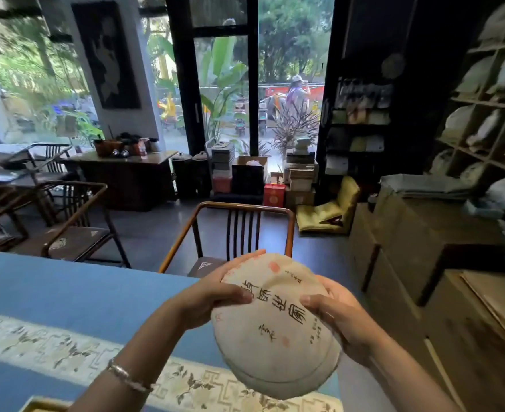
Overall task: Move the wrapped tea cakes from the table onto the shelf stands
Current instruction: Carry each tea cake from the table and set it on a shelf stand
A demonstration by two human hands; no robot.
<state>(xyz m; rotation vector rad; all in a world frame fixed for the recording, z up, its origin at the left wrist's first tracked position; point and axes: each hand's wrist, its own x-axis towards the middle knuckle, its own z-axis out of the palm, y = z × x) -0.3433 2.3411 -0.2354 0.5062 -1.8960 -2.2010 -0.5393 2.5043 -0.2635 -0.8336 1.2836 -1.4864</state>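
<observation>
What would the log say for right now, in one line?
stage: carrying | held: tea cake | left hand: gripping | right hand: gripping | place: above table edge | shelf: right

Both hands on a stack of wrapped tea cakes (272,328) — left hand (212,298) and right hand (337,316) grip opposite edges, above the blue table (67,292) edge — shelf (489,108) at right.
</observation>
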